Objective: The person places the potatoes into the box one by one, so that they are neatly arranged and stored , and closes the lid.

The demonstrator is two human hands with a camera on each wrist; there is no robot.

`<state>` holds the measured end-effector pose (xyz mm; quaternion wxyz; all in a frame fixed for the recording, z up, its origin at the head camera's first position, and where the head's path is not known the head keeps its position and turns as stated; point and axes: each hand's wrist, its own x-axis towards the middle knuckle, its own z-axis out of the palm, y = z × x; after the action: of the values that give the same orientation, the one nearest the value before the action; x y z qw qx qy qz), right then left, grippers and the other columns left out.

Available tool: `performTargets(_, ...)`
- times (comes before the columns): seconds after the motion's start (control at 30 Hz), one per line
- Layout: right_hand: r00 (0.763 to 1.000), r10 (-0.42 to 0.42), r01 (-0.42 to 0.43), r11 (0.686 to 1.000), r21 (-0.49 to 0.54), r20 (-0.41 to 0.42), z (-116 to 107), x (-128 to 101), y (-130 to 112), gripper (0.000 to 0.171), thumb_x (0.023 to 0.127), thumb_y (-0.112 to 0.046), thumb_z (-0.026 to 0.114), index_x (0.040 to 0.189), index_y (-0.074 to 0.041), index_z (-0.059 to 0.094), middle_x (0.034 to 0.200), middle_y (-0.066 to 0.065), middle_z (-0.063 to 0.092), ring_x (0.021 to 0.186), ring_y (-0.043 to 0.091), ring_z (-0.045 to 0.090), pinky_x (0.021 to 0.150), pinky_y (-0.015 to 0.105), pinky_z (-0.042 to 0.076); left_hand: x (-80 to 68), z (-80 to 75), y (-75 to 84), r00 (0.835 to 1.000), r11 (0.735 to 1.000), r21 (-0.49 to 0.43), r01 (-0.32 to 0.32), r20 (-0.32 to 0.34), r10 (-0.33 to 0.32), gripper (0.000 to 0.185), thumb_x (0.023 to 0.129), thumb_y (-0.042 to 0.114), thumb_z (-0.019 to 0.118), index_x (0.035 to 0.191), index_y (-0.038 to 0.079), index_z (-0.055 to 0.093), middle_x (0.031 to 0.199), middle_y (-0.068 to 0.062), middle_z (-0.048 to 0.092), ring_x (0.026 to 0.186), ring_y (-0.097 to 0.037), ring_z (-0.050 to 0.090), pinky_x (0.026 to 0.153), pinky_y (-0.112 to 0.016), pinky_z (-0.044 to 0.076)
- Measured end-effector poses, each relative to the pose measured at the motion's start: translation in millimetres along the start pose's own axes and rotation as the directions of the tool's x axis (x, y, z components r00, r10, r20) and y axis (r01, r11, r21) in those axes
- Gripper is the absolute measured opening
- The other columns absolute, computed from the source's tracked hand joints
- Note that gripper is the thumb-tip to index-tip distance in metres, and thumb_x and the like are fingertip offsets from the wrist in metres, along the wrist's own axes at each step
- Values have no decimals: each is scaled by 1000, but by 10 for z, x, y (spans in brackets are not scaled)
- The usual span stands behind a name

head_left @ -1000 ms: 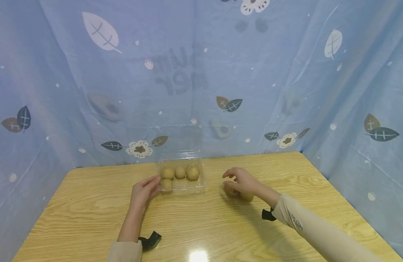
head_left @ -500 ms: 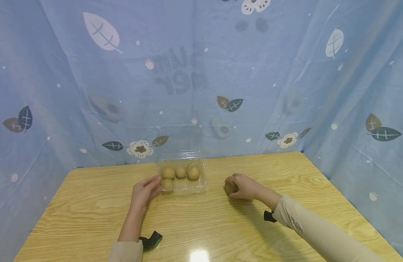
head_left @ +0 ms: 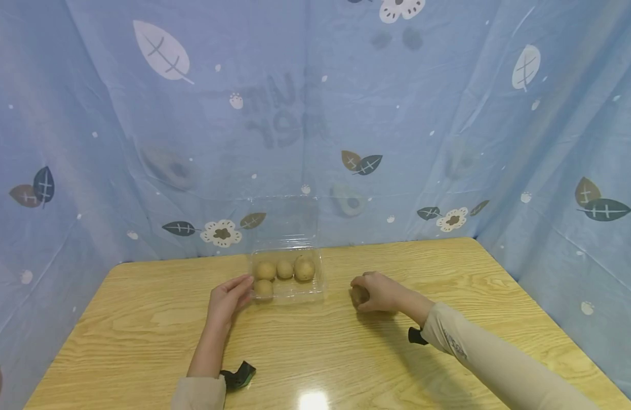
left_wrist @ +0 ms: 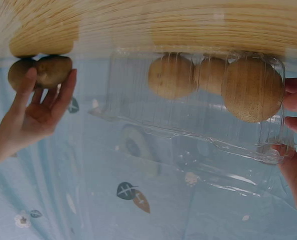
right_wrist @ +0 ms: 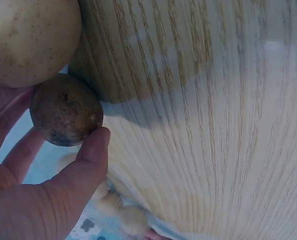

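A clear plastic clamshell box [head_left: 287, 296] stands open at the table's far middle, with several tan round potatoes [head_left: 285, 269] inside it. My left hand [head_left: 228, 299] holds the box's near left corner, and its fingers [left_wrist: 296, 102] lie against the wall beside the largest potato [left_wrist: 251, 89]. To the right of the box, my right hand [head_left: 382, 290] grips a small dark brown potato [right_wrist: 66, 110] on the table between thumb [right_wrist: 83, 162] and fingers. A bigger pale potato [right_wrist: 31, 37] touches the small one. In the head view my hand hides the pale one.
The wooden table [head_left: 320, 353] is walled by a blue leaf-print cloth [head_left: 315, 125] at the back and both sides. The box's lid [head_left: 285, 219] stands up against the back cloth. A light glare [head_left: 311, 400] sits near the front edge.
My right hand, hovering over two potatoes a second ago, came down and closed round the small brown one. The left hand and the box stayed put.
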<state>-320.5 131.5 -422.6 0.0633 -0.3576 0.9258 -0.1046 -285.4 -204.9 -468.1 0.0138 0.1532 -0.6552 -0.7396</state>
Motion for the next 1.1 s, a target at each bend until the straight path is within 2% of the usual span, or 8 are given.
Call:
performTargets(0.17, 1000, -15, 14, 1000, 8, 11, -30, 8, -8, 42, 70, -12, 75, 106, 3, 60, 85, 6, 57, 71, 12, 46, 58, 22, 41, 1, 7, -6, 1000, 1000, -9, 1, 3, -1, 46, 86, 19, 63, 124, -5, 51, 94, 3, 65, 73, 1, 63, 70, -16, 54)
performTargets(0.4, 997, -43, 43, 999, 2, -60, -161, 37, -27, 44, 69, -11, 76, 107, 4, 60, 85, 6, 56, 72, 12, 47, 60, 21, 43, 7, 13, -7, 1000, 1000, 7, -2, 1, 2, 45, 86, 19, 63, 123, -4, 52, 96, 0, 66, 73, 1, 63, 69, -16, 54)
performTargets(0.6, 995, -49, 50, 999, 10, -82, -287, 102, -81, 46, 66, -9, 74, 108, 4, 60, 86, 7, 58, 72, 13, 49, 58, 20, 43, 13, 3, 5, 1000, 1000, 8, -6, -3, 6, 46, 86, 20, 63, 123, -4, 52, 99, -3, 66, 71, 1, 63, 69, -16, 54)
performTargets(0.7, 993, -63, 65, 998, 13, -103, -341, 167, -129, 41, 65, -9, 73, 103, 1, 62, 82, 4, 57, 72, 12, 47, 60, 20, 42, 14, -1, 2, 1000, 1000, 9, 0, -5, 0, 46, 86, 20, 64, 123, -4, 53, 97, -1, 66, 72, 1, 63, 69, -16, 54)
performTargets(0.83, 983, -88, 92, 996, 21, -161, -427, 271, -244, 35, 65, -11, 73, 98, -3, 64, 77, 0, 56, 71, 12, 45, 61, 21, 40, 19, -6, -8, 1000, 1000, 1, 0, -3, 0, 47, 85, 21, 64, 123, -4, 52, 91, 4, 65, 72, 0, 63, 70, -17, 54)
performTargets(1.0, 985, -38, 47, 998, 51, -171, -518, 393, -452, 43, 69, -17, 73, 109, -5, 62, 85, 1, 58, 72, 11, 47, 59, 20, 41, 23, -5, -20, 1000, 1000, -9, -2, 1, 2, 48, 85, 21, 64, 124, -4, 52, 86, 8, 64, 71, 0, 63, 69, -17, 54)
performTargets(1.1, 984, -42, 52, 997, 54, -174, -521, 492, -562, 45, 70, -18, 73, 111, -5, 62, 90, 3, 60, 74, 13, 49, 60, 20, 42, 26, 1, -24, 1000, 1000, -11, -4, 2, 4, 47, 85, 20, 64, 123, -5, 52, 86, 8, 64, 72, 0, 63, 69, -16, 54)
